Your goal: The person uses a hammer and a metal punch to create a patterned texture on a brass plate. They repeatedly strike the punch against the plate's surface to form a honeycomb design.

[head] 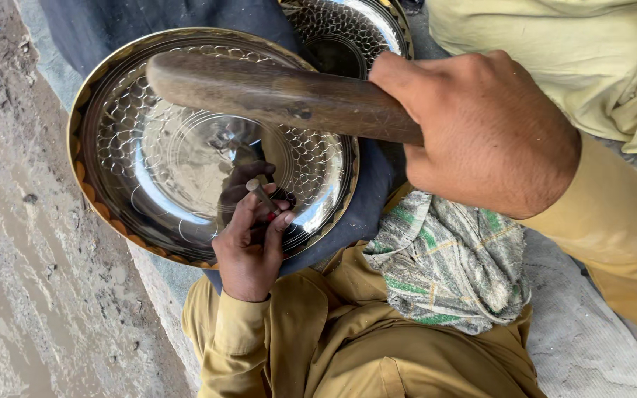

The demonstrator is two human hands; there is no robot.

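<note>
The left hand [251,247] is pinching a small punch [262,194] upright near the plate's [112,133] lower edge. The right hand [484,133] is gripping a wooden mallet [274,92], lying sideways just above the punch.

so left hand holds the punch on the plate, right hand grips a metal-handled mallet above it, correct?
Not quite: the handle is wooden, not metal. The head view shows the right hand gripping a wooden mallet above the plate, while the left hand holds the punch.
</note>
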